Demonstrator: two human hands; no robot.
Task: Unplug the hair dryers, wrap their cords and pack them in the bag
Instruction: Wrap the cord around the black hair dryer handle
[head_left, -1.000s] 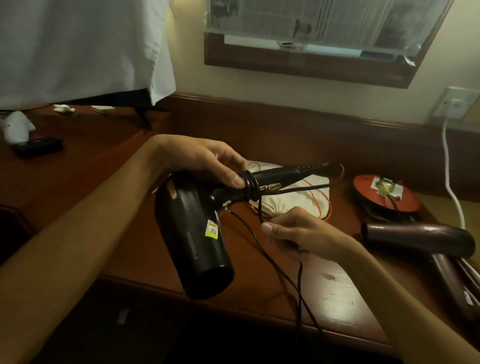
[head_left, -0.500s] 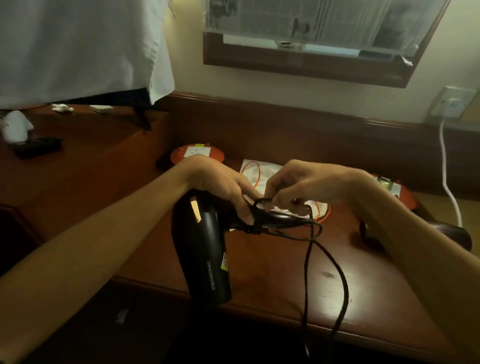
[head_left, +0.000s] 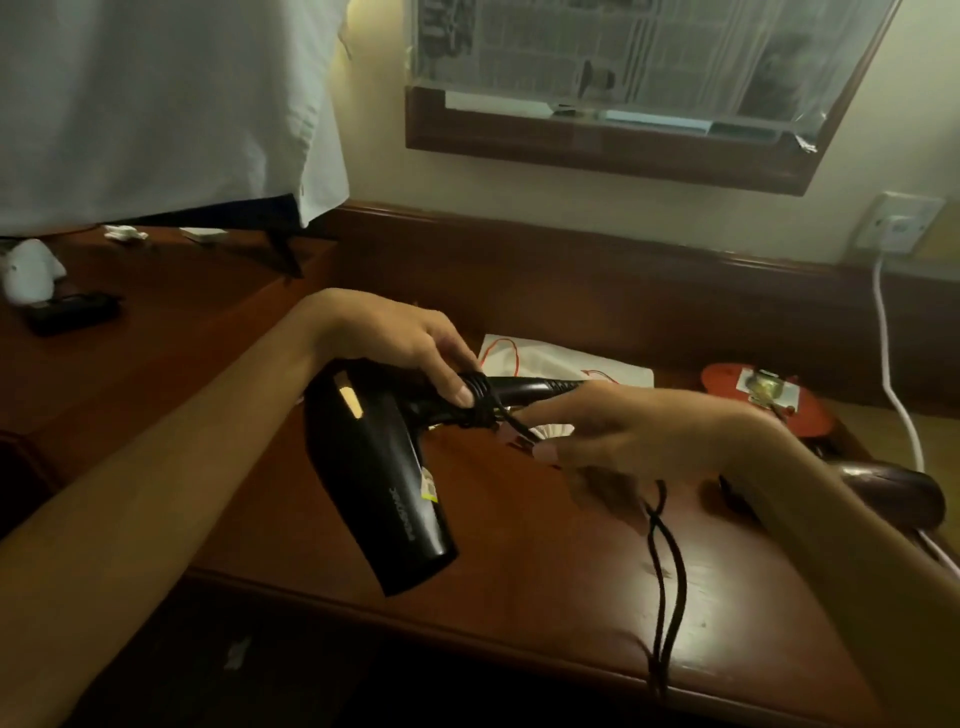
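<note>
Hair dryer (head_left: 379, 467) handle now carries another cord (head_left: 662, 566) turn: left hand (head_left: 395, 343) clamps coils, right hand (head_left: 639, 431) pinches slack just beside; wrapping unfinished.

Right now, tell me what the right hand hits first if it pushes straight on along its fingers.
The right hand points left toward the black hair dryer; it would likely meet its cord-wrapped handle first, though depth is unclear.

Dark wooden desk (head_left: 519, 545) against a cream wall. White cloth (head_left: 156, 104) hanging at upper left. Framed mirror (head_left: 597, 140) above. Wall socket (head_left: 898, 223) at right, white cable (head_left: 893, 374) plugged in. Small white object (head_left: 28, 270), perhaps a figurine, far left beside a black remote (head_left: 72, 312).
</note>
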